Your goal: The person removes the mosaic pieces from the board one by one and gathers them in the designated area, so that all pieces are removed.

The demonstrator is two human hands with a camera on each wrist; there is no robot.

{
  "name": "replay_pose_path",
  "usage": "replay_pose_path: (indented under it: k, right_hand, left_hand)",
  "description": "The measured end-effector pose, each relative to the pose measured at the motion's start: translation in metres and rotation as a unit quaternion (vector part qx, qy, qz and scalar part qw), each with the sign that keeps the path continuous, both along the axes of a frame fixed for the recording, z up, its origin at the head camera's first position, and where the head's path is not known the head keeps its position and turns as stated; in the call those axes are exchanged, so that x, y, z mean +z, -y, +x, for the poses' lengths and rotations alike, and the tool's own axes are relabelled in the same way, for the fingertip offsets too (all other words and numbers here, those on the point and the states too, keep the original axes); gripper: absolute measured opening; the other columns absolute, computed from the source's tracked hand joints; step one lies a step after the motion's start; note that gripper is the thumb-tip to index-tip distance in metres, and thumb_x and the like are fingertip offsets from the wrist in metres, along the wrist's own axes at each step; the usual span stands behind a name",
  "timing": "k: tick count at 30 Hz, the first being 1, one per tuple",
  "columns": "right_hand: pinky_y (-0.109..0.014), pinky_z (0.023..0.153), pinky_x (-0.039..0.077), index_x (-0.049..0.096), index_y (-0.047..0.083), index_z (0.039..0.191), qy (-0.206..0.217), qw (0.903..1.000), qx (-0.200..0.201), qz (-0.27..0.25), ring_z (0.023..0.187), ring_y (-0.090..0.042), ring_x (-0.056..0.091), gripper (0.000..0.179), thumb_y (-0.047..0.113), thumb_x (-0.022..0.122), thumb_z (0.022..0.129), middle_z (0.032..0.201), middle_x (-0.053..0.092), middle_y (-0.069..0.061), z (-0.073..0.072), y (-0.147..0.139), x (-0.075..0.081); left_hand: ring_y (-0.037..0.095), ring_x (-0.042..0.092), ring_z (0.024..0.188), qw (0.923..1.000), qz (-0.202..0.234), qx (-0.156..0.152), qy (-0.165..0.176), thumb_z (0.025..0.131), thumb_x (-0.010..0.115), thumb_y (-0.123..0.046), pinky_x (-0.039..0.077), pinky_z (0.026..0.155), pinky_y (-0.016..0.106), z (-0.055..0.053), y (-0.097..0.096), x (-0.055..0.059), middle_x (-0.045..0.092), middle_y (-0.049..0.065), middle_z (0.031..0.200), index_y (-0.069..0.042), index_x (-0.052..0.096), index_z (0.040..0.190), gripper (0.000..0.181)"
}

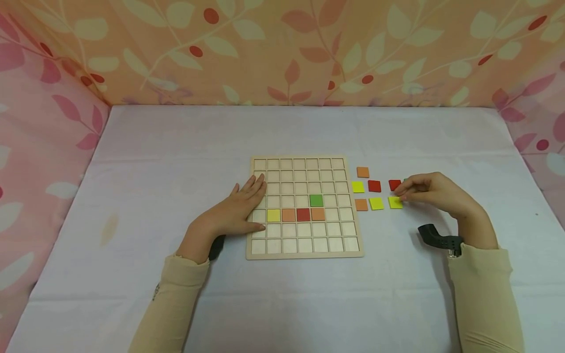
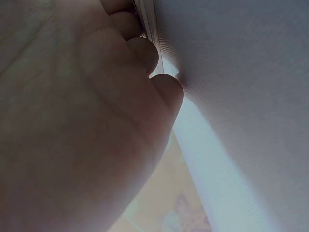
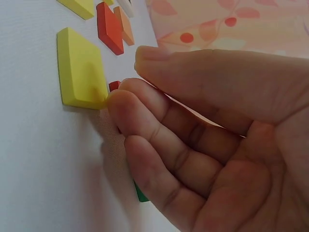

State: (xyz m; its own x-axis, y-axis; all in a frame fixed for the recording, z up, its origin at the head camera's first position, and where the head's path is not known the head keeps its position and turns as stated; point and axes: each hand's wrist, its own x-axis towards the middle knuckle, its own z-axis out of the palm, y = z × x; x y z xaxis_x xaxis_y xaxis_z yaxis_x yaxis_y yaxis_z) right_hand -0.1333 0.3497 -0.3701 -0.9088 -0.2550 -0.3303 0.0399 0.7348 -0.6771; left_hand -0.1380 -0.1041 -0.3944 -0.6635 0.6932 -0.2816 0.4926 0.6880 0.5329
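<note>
My left hand (image 1: 234,211) lies over the left edge of a wooden grid board (image 1: 304,255), its fingers spread and straight. In the left wrist view the palm (image 2: 72,121) fills most of the picture. On the board sit a yellow tile (image 1: 273,215), a red tile (image 1: 303,214), two orange tiles and a green tile (image 1: 316,200). Right of the board, my right hand (image 1: 437,193) is at a loose yellow tile (image 3: 79,70), fingers loosely bent. Its thumb stands apart from the fingers, with nothing pinched between them. A fingertip is at the tile's edge; whether it touches, I cannot tell.
Several loose tiles lie between the board and my right hand, among them an orange tile (image 1: 363,172) and a red tile (image 1: 374,186). A green tile (image 3: 141,193) is partly hidden behind the right fingers. Patterned cloth (image 1: 291,54) walls off the white table's back and sides.
</note>
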Motion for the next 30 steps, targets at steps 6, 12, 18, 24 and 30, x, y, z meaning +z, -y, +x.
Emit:
replay_pose_path:
  k: [6,12,18,24,30]
  right_hand:
    - [-0.016,0.07,0.049,0.069,-0.002,0.102,-0.01,0.9998,0.003,-0.019,0.081,-0.007,0.062,0.017,0.008,0.067,0.087,0.097,0.07,-0.01,-0.001,0.004,0.002]
    - [-0.016,0.071,0.049,0.069,-0.003,0.1,-0.002,0.9993,-0.005,-0.038,0.084,-0.007,0.06,0.017,0.008,0.068,0.087,0.096,0.069,-0.007,0.0,0.008,0.003]
    - [-0.016,0.072,0.049,0.069,-0.002,0.101,0.001,0.9992,-0.011,-0.038,0.084,-0.007,0.06,0.018,0.01,0.068,0.087,0.094,0.069,-0.007,0.002,0.014,0.002]
    - [-0.017,0.072,0.05,0.069,-0.003,0.1,0.0,0.9984,-0.003,-0.056,0.086,-0.006,0.061,0.016,0.006,0.066,0.088,0.092,0.069,-0.009,0.002,0.019,0.001]
    - [-0.019,0.071,0.05,0.069,-0.001,0.1,0.003,0.9977,0.006,-0.067,0.086,-0.008,0.06,0.018,0.01,0.069,0.087,0.091,0.069,-0.009,0.002,0.028,0.0]
  left_hand:
    - [0.03,-0.009,0.143,1.0,0.0,0.001,-0.004,0.088,0.067,-0.031,0.001,0.112,0.053,0.0,0.001,0.002,-0.005,0.016,0.156,0.005,0.007,0.148,0.092]
    - [0.029,-0.01,0.143,0.9999,0.005,0.008,0.006,0.086,0.068,-0.031,-0.001,0.112,0.052,0.003,0.001,0.001,-0.006,0.015,0.156,0.004,0.006,0.149,0.094]
    - [0.029,-0.01,0.142,0.9999,0.008,0.007,0.007,0.086,0.068,-0.032,0.0,0.112,0.053,0.004,0.0,0.0,-0.006,0.015,0.156,0.004,0.007,0.149,0.095]
    - [0.03,-0.009,0.142,0.9999,0.01,0.004,0.003,0.087,0.068,-0.031,0.0,0.112,0.054,0.003,0.001,0.0,-0.006,0.016,0.156,0.005,0.007,0.148,0.093]
    - [0.031,-0.009,0.142,0.9999,0.011,0.003,0.004,0.087,0.068,-0.03,0.0,0.112,0.054,0.003,0.0,0.001,-0.006,0.017,0.156,0.005,0.008,0.148,0.093]
